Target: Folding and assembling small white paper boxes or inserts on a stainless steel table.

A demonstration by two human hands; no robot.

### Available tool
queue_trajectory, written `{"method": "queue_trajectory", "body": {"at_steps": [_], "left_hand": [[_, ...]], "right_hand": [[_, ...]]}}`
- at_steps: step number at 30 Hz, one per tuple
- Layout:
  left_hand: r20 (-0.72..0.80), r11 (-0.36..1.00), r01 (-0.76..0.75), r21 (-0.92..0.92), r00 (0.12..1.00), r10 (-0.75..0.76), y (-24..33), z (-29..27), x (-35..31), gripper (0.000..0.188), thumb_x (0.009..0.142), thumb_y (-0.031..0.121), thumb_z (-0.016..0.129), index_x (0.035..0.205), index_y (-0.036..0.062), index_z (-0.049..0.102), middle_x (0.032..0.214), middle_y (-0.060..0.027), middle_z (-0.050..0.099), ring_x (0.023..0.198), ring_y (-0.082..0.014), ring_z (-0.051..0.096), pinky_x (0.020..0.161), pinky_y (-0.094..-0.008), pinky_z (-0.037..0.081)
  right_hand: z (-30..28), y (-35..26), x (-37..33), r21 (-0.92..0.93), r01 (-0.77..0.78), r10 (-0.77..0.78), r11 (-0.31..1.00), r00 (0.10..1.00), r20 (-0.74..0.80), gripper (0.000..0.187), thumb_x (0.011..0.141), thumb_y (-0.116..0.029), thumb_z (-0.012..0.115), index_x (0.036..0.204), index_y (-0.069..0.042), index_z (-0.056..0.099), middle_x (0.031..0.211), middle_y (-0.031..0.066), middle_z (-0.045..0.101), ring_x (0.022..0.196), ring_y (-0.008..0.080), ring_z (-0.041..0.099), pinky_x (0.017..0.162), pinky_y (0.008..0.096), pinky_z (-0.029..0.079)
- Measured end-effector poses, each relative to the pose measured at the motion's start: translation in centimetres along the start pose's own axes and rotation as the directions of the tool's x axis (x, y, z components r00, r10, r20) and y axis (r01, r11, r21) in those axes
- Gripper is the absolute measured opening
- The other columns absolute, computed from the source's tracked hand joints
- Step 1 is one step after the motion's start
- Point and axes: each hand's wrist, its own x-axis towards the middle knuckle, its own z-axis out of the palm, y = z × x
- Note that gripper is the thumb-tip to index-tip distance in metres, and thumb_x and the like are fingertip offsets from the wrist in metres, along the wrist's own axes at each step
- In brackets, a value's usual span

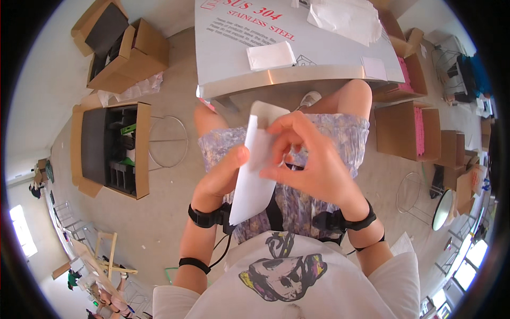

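Above my lap I hold a white, envelope-like folded paper (pixel 254 183), tilted upright with its flap raised at the top. My left hand (pixel 226 170) is closed on its left side, thumb over the front and the other fingers hidden behind. Across the right side of the paper, my right hand (pixel 305 154) has its fingers curled. Its index finger meets the paper near the flap, while the thumb tip rests on the front lower down. The other fingertips are bent in against it and slightly blurred.
Before my knees stands a steel-edged table (pixel 228 87) bearing a small white paper stack (pixel 271 56) and a larger crumpled pile (pixel 345 21). Open cartons (pixel 143 154) with black inserts stand left. Cartons with pink contents (pixel 419 130) and a round wire stand (pixel 409 194) are right.
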Motion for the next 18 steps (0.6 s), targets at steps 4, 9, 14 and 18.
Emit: {"method": "queue_trajectory", "body": {"at_steps": [4, 9, 14, 18], "left_hand": [[0.054, 1.000, 0.001, 0.022, 0.999, -0.002, -0.8, -1.0, 0.8, 0.094, 0.084, 0.075, 0.056, 0.135, -0.0039, 0.051, 0.123, -0.0149, 0.061, 0.107, -0.0236, 0.062, 0.092, -0.0359, 0.050], [-0.017, 0.965, 0.004, 0.262, 1.000, 0.001, 0.4, 0.8, 1.4, 0.093, 0.073, 0.052, 0.082, 0.140, -0.0028, 0.046, 0.128, -0.0162, 0.056, 0.113, -0.0261, 0.058, 0.093, -0.0384, 0.048], [-0.062, 0.184, -0.073, 0.980, 0.769, 0.636, 0.9, 3.6, 0.7, 0.102, 0.059, 0.040, 0.092, 0.139, -0.0034, 0.047, 0.123, -0.0201, 0.052, 0.113, -0.0363, 0.055, 0.097, -0.0415, 0.046], [-0.122, 0.348, -0.078, 0.934, 0.847, 0.518, 0.6, 4.1, 0.4, 0.106, 0.057, 0.033, 0.094, 0.143, -0.0002, 0.043, 0.132, -0.0164, 0.050, 0.123, -0.0327, 0.051, 0.101, -0.0418, 0.044]], "right_hand": [[0.1, 0.8, -0.1, 0.107, -0.131, 0.131, 0.986, 0.991, 0.001, 0.035, 0.075, -0.006, 0.080, 0.104, -0.007, 0.059, 0.089, 0.0035, 0.061, 0.083, 0.0173, 0.058, 0.074, 0.0318, 0.046], [-0.5, 3.6, -0.8, 0.218, 0.058, -0.041, 0.974, 0.996, -0.079, 0.033, 0.078, -0.002, 0.076, 0.106, -0.005, 0.061, 0.097, 0.0040, 0.062, 0.090, 0.0175, 0.058, 0.079, 0.0315, 0.047], [0.0, 5.9, -2.6, 0.574, 0.084, -0.017, 0.815, 0.993, -0.121, 0.035, 0.078, 0.008, 0.070, 0.111, 0.000, 0.062, 0.116, 0.0070, 0.061, 0.113, 0.0183, 0.056, 0.099, 0.0332, 0.043], [0.6, 6.4, -2.8, 0.579, 0.240, -0.119, 0.779, 0.964, -0.239, 0.035, 0.077, 0.006, 0.073, 0.110, -0.001, 0.062, 0.116, 0.0085, 0.061, 0.113, 0.0211, 0.056, 0.100, 0.0369, 0.043]]}}
